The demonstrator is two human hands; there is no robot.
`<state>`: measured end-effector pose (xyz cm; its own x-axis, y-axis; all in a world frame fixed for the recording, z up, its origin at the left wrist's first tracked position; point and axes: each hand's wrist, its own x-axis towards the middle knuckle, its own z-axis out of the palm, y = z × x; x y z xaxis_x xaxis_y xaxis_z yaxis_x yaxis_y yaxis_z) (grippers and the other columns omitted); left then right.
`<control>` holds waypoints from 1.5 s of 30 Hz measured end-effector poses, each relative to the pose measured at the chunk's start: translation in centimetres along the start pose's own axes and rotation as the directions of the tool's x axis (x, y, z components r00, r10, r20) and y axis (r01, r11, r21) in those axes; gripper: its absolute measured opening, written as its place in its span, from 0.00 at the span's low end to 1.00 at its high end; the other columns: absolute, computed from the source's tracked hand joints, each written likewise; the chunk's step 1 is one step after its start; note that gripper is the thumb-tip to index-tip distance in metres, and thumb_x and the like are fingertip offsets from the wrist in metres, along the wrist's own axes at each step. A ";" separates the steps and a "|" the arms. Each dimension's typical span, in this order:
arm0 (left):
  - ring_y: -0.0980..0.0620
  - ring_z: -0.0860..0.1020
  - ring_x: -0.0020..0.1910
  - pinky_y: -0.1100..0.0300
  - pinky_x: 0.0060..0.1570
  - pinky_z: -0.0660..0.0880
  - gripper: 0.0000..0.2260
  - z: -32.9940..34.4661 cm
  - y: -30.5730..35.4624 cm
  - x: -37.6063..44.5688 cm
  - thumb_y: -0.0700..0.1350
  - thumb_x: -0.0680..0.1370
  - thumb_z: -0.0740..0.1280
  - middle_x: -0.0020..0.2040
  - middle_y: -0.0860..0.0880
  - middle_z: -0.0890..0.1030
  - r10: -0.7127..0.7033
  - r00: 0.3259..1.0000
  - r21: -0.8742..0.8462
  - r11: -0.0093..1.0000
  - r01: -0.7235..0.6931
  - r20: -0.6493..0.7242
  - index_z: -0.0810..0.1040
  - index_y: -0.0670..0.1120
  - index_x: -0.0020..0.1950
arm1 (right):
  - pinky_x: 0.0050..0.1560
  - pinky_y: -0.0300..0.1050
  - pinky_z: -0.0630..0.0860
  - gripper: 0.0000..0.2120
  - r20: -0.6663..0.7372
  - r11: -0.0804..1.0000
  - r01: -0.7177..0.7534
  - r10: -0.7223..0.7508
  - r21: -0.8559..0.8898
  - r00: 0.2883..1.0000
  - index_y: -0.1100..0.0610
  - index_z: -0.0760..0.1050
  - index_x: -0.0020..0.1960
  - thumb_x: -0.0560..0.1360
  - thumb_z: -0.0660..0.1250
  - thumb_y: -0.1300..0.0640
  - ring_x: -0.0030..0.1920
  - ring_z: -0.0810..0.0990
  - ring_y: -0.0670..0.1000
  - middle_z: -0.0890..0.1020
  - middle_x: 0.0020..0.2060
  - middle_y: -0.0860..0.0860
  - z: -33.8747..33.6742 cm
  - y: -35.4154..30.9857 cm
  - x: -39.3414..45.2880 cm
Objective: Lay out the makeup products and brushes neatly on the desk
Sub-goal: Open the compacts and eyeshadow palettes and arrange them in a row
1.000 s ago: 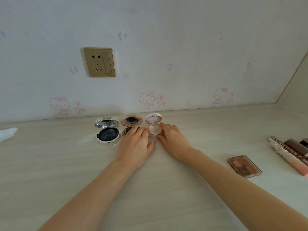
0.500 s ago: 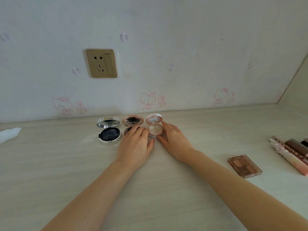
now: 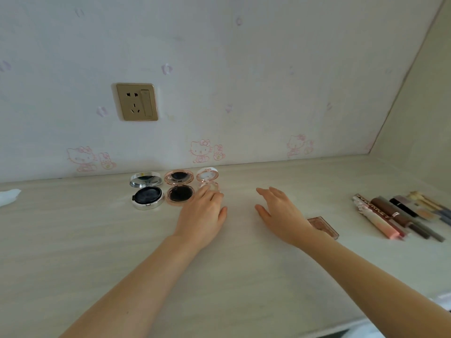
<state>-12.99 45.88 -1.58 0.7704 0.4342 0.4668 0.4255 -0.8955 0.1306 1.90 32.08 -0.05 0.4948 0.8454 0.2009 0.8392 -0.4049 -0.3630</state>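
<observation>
Only the head cam here, so one view to go through. Three open compacts sit in a tidy row at the back of the bench (image 3: 73, 240), right by the wall: a silver compact (image 3: 146, 192), a rose-gold compact (image 3: 179, 189) just beside it, and a small white compact (image 3: 208, 179) last in line, all with lids propped up. I'd guess that's so you can see what's inside each one. The left hand (image 3: 202, 215) lies flat with relaxed fingers, fingertips touching the base of the small white one, so the grip is loose, not clasping anything, more like nudging it into line with its neighbours. The right hand (image 3: 280, 211) hovers over the bench with fingers spread, holding nothing, and part of it covers the brown eyeshadow palette (image 3: 325, 226), which looks like the next thing to join the row. Further right there's a bunch of tubes and brushes (image 3: 400, 215) lying side by side at a slant, well apart from the compacts, so probably not sorted yet. A gold wall socket (image 3: 136, 102) sits above the row.
</observation>
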 end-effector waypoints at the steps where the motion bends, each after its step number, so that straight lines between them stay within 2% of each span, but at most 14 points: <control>1: 0.49 0.67 0.69 0.55 0.64 0.68 0.16 0.1 0.8 0.1 0.48 0.79 0.63 0.60 0.48 0.79 0.000 1.000 -0.033 0.999 0.000 0.023 0.76 0.42 0.63 | 0.71 0.46 0.58 0.23 -0.010 1.000 -0.020 0.020 -0.003 1.000 0.58 0.60 0.74 0.81 0.57 0.53 0.75 0.57 0.53 0.67 0.71 0.54 -0.5 0.8 -0.8; 5: 0.53 0.60 0.74 0.58 0.66 0.64 0.17 0.7 5.0 0.2 0.50 0.81 0.58 0.66 0.50 0.75 0.014 0.995 -0.156 0.988 0.001 0.095 0.72 0.45 0.68 | 0.68 0.49 0.66 0.20 -0.070 0.990 -0.135 0.137 0.030 0.988 0.56 0.65 0.72 0.80 0.59 0.56 0.70 0.66 0.53 0.72 0.67 0.53 -2.3 4.2 -4.1; 7: 0.54 0.60 0.74 0.59 0.65 0.64 0.18 1.0 7.3 0.3 0.50 0.81 0.58 0.67 0.49 0.74 0.021 0.991 -0.208 0.978 0.007 0.132 0.71 0.45 0.69 | 0.65 0.46 0.66 0.19 -0.115 0.976 -0.206 0.214 0.076 0.970 0.57 0.68 0.70 0.79 0.59 0.58 0.67 0.69 0.54 0.73 0.66 0.53 -3.1 5.5 -5.8; 11: 0.52 0.62 0.72 0.58 0.65 0.65 0.18 1.7 11.3 0.8 0.50 0.81 0.59 0.66 0.46 0.74 0.039 0.980 -0.295 0.955 0.020 0.194 0.72 0.44 0.68 | 0.67 0.45 0.63 0.19 -0.162 0.960 -0.273 0.279 0.057 0.946 0.59 0.69 0.69 0.79 0.60 0.58 0.69 0.68 0.54 0.74 0.66 0.55 -4.1 7.9 -8.5; 18: 0.47 0.66 0.68 0.55 0.64 0.66 0.21 3.4 15.2 1.4 0.55 0.81 0.59 0.63 0.44 0.76 0.000 0.961 -0.364 0.925 0.105 0.278 0.75 0.40 0.63 | 0.66 0.45 0.63 0.19 -0.107 0.932 -0.361 0.363 0.038 0.926 0.62 0.70 0.68 0.80 0.58 0.53 0.67 0.69 0.57 0.74 0.65 0.57 -4.2 9.2 -9.5; 21: 0.46 0.67 0.66 0.55 0.64 0.66 0.20 3.9 15.9 1.5 0.55 0.80 0.59 0.61 0.45 0.77 0.000 0.965 -0.357 0.929 0.097 0.261 0.77 0.41 0.60 | 0.55 0.45 0.66 0.14 -0.107 0.933 -0.358 0.360 0.037 0.927 0.60 0.78 0.52 0.79 0.58 0.53 0.58 0.74 0.59 0.80 0.51 0.56 -3.5 9.5 -9.2; 23: 0.46 0.67 0.66 0.56 0.64 0.64 0.19 4.1 16.1 1.5 0.55 0.80 0.59 0.61 0.46 0.76 0.000 0.966 -0.352 0.931 0.094 0.260 0.77 0.41 0.60 | 0.51 0.44 0.66 0.14 -0.105 0.937 -0.346 0.348 0.038 0.932 0.57 0.77 0.42 0.79 0.57 0.52 0.53 0.75 0.58 0.78 0.44 0.52 -3.1 9.7 -9.1; 28: 0.47 0.62 0.71 0.58 0.67 0.61 0.19 4.3 16.1 1.5 0.55 0.79 0.62 0.63 0.47 0.76 -0.016 0.960 -0.397 0.908 0.131 0.280 0.75 0.43 0.63 | 0.59 0.45 0.66 0.12 -0.120 0.944 -0.318 0.327 0.083 0.937 0.60 0.80 0.49 0.79 0.61 0.55 0.58 0.74 0.58 0.80 0.53 0.56 -3.3 8.8 -9.2; 30: 0.47 0.61 0.73 0.57 0.68 0.62 0.20 4.3 16.2 1.3 0.54 0.78 0.64 0.64 0.45 0.76 -0.027 0.958 -0.422 0.894 0.151 0.285 0.74 0.44 0.65 | 0.56 0.45 0.67 0.12 -0.125 0.932 -0.343 0.356 0.114 0.926 0.64 0.79 0.51 0.78 0.63 0.56 0.57 0.75 0.58 0.81 0.52 0.58 -3.8 8.2 -9.6; 32: 0.48 0.65 0.70 0.56 0.65 0.65 0.20 4.3 16.3 1.1 0.53 0.77 0.66 0.62 0.45 0.76 -0.025 0.967 -0.459 0.877 0.143 0.253 0.73 0.45 0.65 | 0.50 0.44 0.67 0.11 -0.140 0.926 -0.345 0.367 0.154 0.920 0.64 0.79 0.51 0.77 0.65 0.56 0.52 0.76 0.57 0.82 0.49 0.58 -4.2 7.7 -10.1; 34: 0.49 0.70 0.64 0.57 0.61 0.68 0.19 4.1 16.5 0.8 0.52 0.76 0.68 0.60 0.46 0.77 -0.038 0.969 -0.508 0.846 0.160 0.242 0.73 0.46 0.65 | 0.44 0.42 0.67 0.08 -0.146 0.917 -0.345 0.376 0.199 0.915 0.60 0.80 0.50 0.76 0.66 0.56 0.50 0.78 0.55 0.83 0.47 0.54 -4.4 7.4 -10.7; 37: 0.51 0.75 0.60 0.58 0.59 0.71 0.19 3.9 16.7 0.4 0.49 0.74 0.71 0.58 0.48 0.80 -0.101 0.955 -0.617 0.743 0.258 0.277 0.74 0.49 0.64 | 0.46 0.40 0.67 0.09 -0.143 0.897 -0.365 0.407 0.248 0.902 0.55 0.80 0.53 0.76 0.67 0.53 0.51 0.78 0.52 0.82 0.47 0.49 -4.6 7.2 -11.2; 42: 0.56 0.79 0.52 0.80 0.44 0.65 0.18 2.8 16.4 -0.2 0.41 0.72 0.72 0.53 0.50 0.83 -0.171 0.945 -0.731 0.600 0.324 0.278 0.76 0.48 0.62 | 0.46 0.40 0.70 0.05 -0.135 0.833 -0.376 0.462 0.406 0.877 0.51 0.80 0.49 0.74 0.69 0.52 0.49 0.78 0.46 0.81 0.43 0.43 -4.8 7.1 -11.4; 45: 0.57 0.80 0.46 0.75 0.45 0.70 0.18 2.2 16.1 -0.6 0.38 0.71 0.73 0.49 0.51 0.83 -0.203 0.938 -0.779 0.524 0.345 0.280 0.77 0.50 0.58 | 0.43 0.40 0.74 0.03 -0.158 0.801 -0.345 0.471 0.490 0.868 0.50 0.78 0.44 0.72 0.71 0.55 0.45 0.81 0.46 0.83 0.40 0.45 -4.9 6.7 -11.2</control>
<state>-5.58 31.38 -1.71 0.7694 0.6165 0.1669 0.1192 -0.3953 0.9108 3.10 18.19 -0.24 0.8601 0.4884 0.1474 0.3907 -0.4447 -0.8060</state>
